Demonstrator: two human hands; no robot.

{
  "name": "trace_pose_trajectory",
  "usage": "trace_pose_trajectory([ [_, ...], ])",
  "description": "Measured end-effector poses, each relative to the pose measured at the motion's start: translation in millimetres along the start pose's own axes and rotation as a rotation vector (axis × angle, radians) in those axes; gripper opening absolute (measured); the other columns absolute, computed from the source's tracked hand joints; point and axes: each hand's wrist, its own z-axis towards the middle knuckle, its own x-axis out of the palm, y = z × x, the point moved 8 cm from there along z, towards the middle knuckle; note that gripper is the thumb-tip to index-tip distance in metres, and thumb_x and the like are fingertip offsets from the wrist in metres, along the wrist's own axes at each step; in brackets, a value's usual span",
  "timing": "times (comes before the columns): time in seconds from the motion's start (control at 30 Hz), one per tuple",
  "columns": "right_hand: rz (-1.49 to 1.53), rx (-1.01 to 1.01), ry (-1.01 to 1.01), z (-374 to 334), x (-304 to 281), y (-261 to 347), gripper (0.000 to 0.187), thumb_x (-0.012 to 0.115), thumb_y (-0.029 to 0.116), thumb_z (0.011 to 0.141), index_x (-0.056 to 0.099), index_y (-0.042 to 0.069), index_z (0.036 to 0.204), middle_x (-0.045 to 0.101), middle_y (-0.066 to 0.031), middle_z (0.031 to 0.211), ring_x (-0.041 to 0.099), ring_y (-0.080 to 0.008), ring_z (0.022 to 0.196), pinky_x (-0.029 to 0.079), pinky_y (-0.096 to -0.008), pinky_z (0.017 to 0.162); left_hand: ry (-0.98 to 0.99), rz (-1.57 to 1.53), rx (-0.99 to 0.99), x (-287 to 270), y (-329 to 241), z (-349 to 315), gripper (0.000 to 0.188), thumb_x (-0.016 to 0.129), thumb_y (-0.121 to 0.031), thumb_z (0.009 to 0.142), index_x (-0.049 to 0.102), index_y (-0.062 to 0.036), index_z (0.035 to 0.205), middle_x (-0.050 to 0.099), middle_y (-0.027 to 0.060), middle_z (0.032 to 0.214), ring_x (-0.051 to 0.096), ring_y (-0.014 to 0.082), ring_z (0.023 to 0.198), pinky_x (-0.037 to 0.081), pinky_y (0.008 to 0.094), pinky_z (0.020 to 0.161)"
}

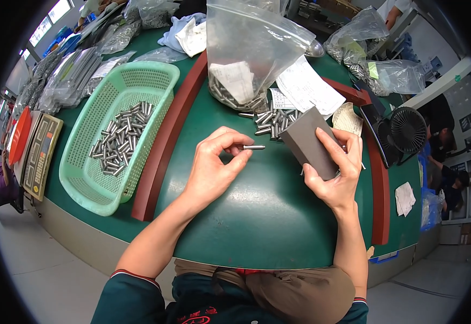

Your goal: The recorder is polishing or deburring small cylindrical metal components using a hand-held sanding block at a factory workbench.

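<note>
The left grip is narrow, thumb and forefinger pinching one small metal pin that projects to their right. The right grip is spread around a dark grey block, thumb at its lower edge and forefinger along its face, the block slanted over the tabletop. Just beyond and between the two grips lies a heap of loose pins, with a clear plastic bag behind it. Left of the left grip, past a red-brown bar, a green basket contains many more pins
</note>
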Motion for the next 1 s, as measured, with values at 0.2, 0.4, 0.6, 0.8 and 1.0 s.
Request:
trace_pose_trajectory([
  [0.2,0.134,-0.226,0.196,-2.2,12.6,49.4,0.061,0.076,0.025,0.052,0.071,0.013,0.111,0.058,-0.0151,0.106,0.054,-0.0294,0.088,0.04,-0.041,0.079,0.084,0.046,0.002,5.3,-5.5,0.5,0.016,0.067,0.005,0.079,0.068,0.0031,0.095,0.061,0.0068,0.09,0.057,0.0125,0.078,0.047,0.0266,0.074],
  [0.4,-0.036,-0.161,0.105,3.3,-2.9,33.3,0.062,0.077,0.024,0.051,0.07,0.012,0.112,0.057,-0.0146,0.105,0.053,-0.0296,0.09,0.038,-0.0408,0.077,0.142,-0.012,-0.096,7.3,7.0,1.6,0.012,0.067,0.004,0.081,0.069,0.0024,0.093,0.063,0.0064,0.091,0.059,0.0129,0.082,0.048,0.027,0.074],
  [0.6,-0.169,-0.14,0.067,1.4,-1.3,18.7,0.064,0.075,0.025,0.049,0.07,0.01,0.111,0.058,-0.0161,0.102,0.054,-0.0307,0.089,0.04,-0.0404,0.079,0.186,-0.202,-0.211,7.7,19.4,-2.0,0.01,0.067,0.002,0.085,0.07,0.0017,0.095,0.064,0.0029,0.092,0.059,0.0095,0.084,0.048,0.0247,0.074],
  [0.8,-0.101,-0.073,0.175,0.4,7.2,21.1,0.06,0.075,0.023,0.05,0.072,0.011,0.108,0.057,-0.0151,0.101,0.054,-0.0299,0.091,0.038,-0.0408,0.081,0.184,-0.362,-0.246,10.3,16.9,-0.4,0.01,0.066,0.004,0.086,0.069,0.0028,0.095,0.063,0.0038,0.095,0.059,0.0103,0.087,0.048,0.0245,0.08],
  [1.0,-0.089,0.059,0.031,0.8,-7.5,-0.3,0.059,0.073,0.018,0.052,0.071,0.005,0.11,0.056,-0.0145,0.099,0.053,-0.0289,0.092,0.043,-0.0386,0.086,0.175,-0.384,-0.181,8.4,15.0,2.0,0.016,0.066,0.004,0.086,0.069,0.0022,0.101,0.062,0.0038,0.1,0.061,0.0111,0.087,0.05,0.0255,0.082],
])
